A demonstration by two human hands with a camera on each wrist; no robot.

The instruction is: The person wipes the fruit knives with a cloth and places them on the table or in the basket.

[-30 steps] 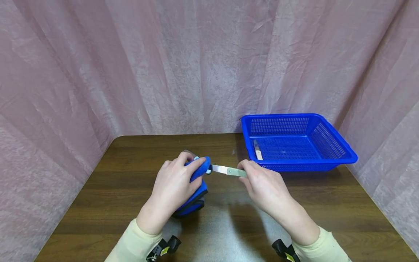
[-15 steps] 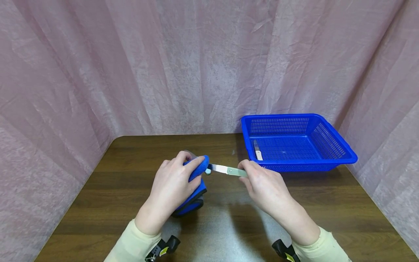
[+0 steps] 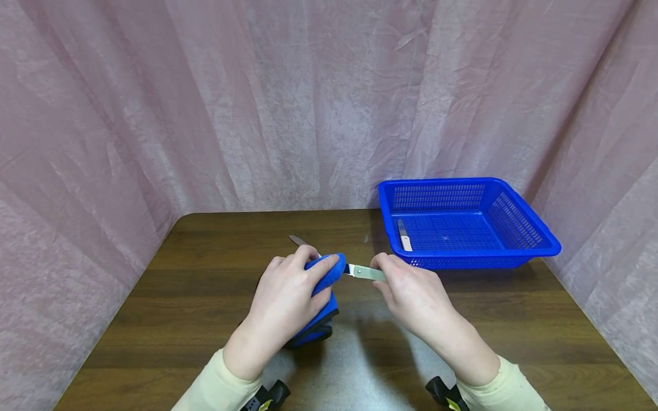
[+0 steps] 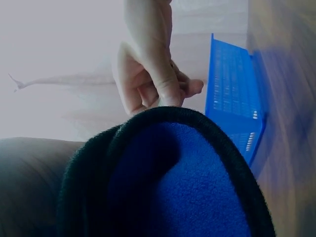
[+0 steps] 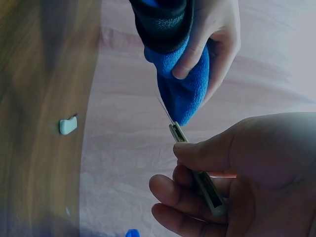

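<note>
My left hand (image 3: 288,285) grips a folded blue cloth (image 3: 325,308) with black edging. The cloth is wrapped over the blade of a folding knife, and only a short bit of metal shows between cloth and handle in the head view. My right hand (image 3: 418,291) pinches the knife's pale green handle (image 3: 367,273) between thumb and fingers, slot side visible in the right wrist view. Beyond my left hand a second knife (image 3: 296,240) lies on the table, partly hidden; its light handle (image 5: 68,125) shows in the right wrist view.
A blue perforated plastic basket (image 3: 468,253) stands at the back right of the wooden table (image 3: 169,297). Inside it, along the left wall, lies a white-handled knife (image 3: 405,237). Pink curtains (image 3: 308,114) hang behind and at both sides.
My left hand and the cloth have slid right along the blade toward the handle, covering more of it. More of the second knife's blade shows. My right hand has barely moved.
</note>
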